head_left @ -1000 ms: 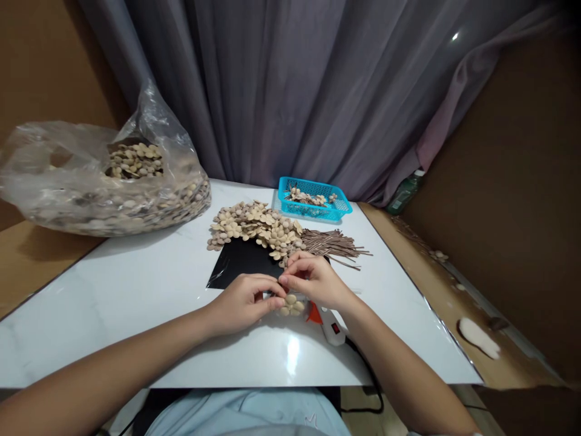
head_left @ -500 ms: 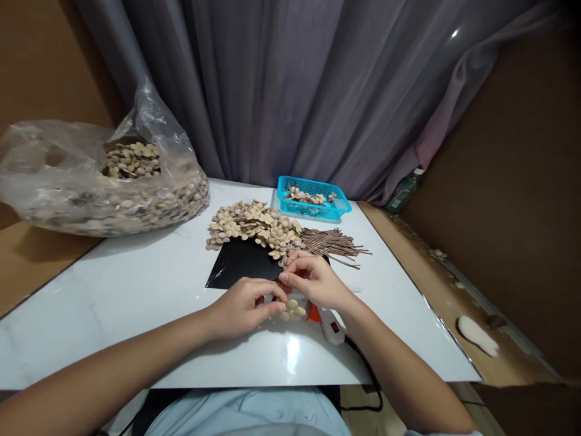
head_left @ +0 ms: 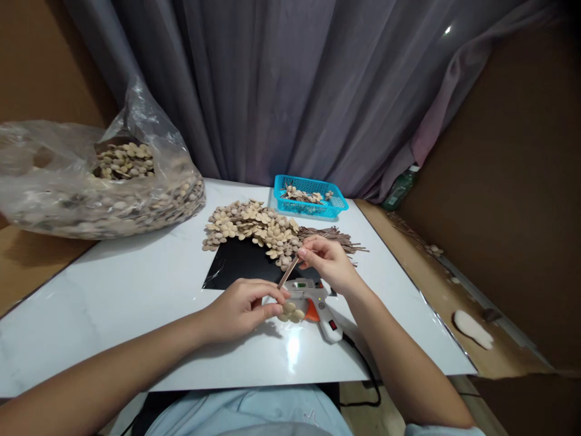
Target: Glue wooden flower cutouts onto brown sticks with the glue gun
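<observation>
Between the fingertips of my left hand [head_left: 249, 307] is pinched a beige flower-shaped piece [head_left: 291, 312] with rounded petals. Higher and to the right, my right hand [head_left: 324, 260] is closed on one end of a thin brown stem [head_left: 288, 272]. That stem runs slanting down to my left fingertips; whether it touches the flower is hidden by the fingers. Under and beside my hands lies a white hot glue gun [head_left: 321, 306] with an orange trigger and a small lit light.
Behind the black sheet [head_left: 240, 265] lies a heap of flower pieces [head_left: 254, 224], beside a bundle of brown stems [head_left: 338, 236]. A blue basket [head_left: 311, 212] holds stemmed flowers. A large plastic bag of flower pieces [head_left: 109, 200] stands left. The glue gun's cord [head_left: 370, 369] hangs over the front edge.
My right hand has moved up and right, away from my left, so the brown stem now shows between them. More of the glue gun is uncovered. The left hand has hardly moved.
</observation>
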A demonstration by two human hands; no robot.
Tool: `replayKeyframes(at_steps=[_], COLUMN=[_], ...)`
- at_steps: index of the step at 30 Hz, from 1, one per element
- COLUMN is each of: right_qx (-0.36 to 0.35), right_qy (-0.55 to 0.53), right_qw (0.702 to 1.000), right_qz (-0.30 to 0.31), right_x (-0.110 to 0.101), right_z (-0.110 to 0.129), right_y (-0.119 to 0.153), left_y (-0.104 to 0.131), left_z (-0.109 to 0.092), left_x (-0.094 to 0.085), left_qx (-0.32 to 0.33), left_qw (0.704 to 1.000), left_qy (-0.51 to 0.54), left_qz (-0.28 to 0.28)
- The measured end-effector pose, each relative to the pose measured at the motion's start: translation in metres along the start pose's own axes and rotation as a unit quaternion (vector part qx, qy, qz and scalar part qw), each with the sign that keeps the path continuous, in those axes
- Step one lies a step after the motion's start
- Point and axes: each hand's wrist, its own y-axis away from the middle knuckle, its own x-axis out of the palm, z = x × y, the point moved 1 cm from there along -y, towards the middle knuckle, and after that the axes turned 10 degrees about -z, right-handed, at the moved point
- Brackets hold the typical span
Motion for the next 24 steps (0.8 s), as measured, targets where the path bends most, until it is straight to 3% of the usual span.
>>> replayKeyframes(at_steps=[8, 12, 16, 18, 21, 24], right_qx=[0.038, 0.019, -0.079, -0.132, -0.186, -0.192], right_qy=[-0.047, -0.048, -0.019, 0.021, 0.088, 0.119], right_qw=[0.998, 0.998, 0.986, 0.974, 0.965, 0.97], right_qz=[-0.015, -0.046, -0.147, -0.181, -0.165, -0.093], right_x=[0.005, 0.002, -0.014, -0.023, -0.026, -0.016], right_z=[0.001, 0.003, 0.014, 0.022, 0.034, 0.039], right_y=[0.002, 0.001, 0.005, 0.01, 0.019, 0.03], left_y=[0.0, 0.0, -0.006, -0.01, -0.016, -0.018], left_z=[0.0, -0.001, 0.003, 0.004, 0.006, 0.007], left_x=[0.0, 0.0, -0.005, -0.009, -0.016, -0.02], left_qx=[0.015, -0.037, -0.176, -0.211, -0.211, -0.196], left_qw=[1.0, 0.999, 0.975, 0.957, 0.945, 0.944], left_qy=[0.006, 0.028, 0.105, 0.137, 0.148, 0.144], left_qz=[0.005, -0.004, -0.09, -0.144, -0.2, -0.223])
